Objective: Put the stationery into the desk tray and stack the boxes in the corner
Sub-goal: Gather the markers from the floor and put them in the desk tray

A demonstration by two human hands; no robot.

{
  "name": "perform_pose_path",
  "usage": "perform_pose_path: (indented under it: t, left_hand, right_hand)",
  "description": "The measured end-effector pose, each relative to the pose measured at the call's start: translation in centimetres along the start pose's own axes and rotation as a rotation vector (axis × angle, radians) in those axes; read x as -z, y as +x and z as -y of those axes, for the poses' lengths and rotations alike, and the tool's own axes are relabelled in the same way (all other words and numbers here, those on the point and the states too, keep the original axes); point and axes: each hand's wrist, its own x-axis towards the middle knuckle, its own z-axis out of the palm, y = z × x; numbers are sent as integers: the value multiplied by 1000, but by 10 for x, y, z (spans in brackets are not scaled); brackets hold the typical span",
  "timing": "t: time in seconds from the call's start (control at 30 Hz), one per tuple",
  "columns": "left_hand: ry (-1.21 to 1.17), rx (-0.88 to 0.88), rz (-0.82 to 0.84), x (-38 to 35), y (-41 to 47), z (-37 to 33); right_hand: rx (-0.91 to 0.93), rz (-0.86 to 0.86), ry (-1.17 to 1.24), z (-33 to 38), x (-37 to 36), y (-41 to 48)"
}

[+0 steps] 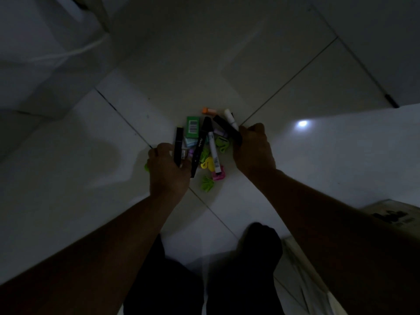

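Note:
A small heap of stationery lies on the white tiled floor in dim light. It holds a green box with a barcode (193, 127), a long black marker (201, 144), a white marker (214, 153), a pink sharpener (218, 175), green clips (208, 183) and an orange-capped item (208, 110). My left hand (168, 169) is closed around a short black marker (178, 146) at the heap's left edge. At the right edge my right hand (253, 151) grips another black marker (227, 128), with a white marker (231, 119) right beside it.
A cardboard box (391, 214) lies at the right edge, partly cut off. My dark-clothed knees (256, 258) are below the heap. White furniture with a cable (75, 51) stands at the upper left. A bright light reflection (302, 123) shines on the floor to the right.

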Motion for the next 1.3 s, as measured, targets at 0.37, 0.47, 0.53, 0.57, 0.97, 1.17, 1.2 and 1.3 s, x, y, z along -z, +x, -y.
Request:
perform_pose_path:
  t: [0.37,0.47,0.53,0.57,0.97,1.17,1.2,1.3]
  left_hand:
    - [-118,32,138,4,0,-1]
    - [-118,22,169,3,1,1]
    - [-104,-17,171,2,1,1]
    - [-98,-28,170,2,1,-1]
    - [-199,40,190,11,-3,20]
    - [-222,15,142,28,-7,30]
    - [-226,-4,124,31,-8,31]
    - [-238,-34,103,35,-8,31]
  right_hand:
    - [127,24,209,25,-20,-23]
    - [60,25,189,25,-25,-23]
    - [18,39,155,26,-28,-22]
    - [-1,44,129,26,-29,-21]
    - [-184,-14,352,32,-21,-22]
    - [-146,82,364,58,-38,-30]
    - [-153,62,357,63,-42,-30]
    - [-183,7,346,71,-45,-29]
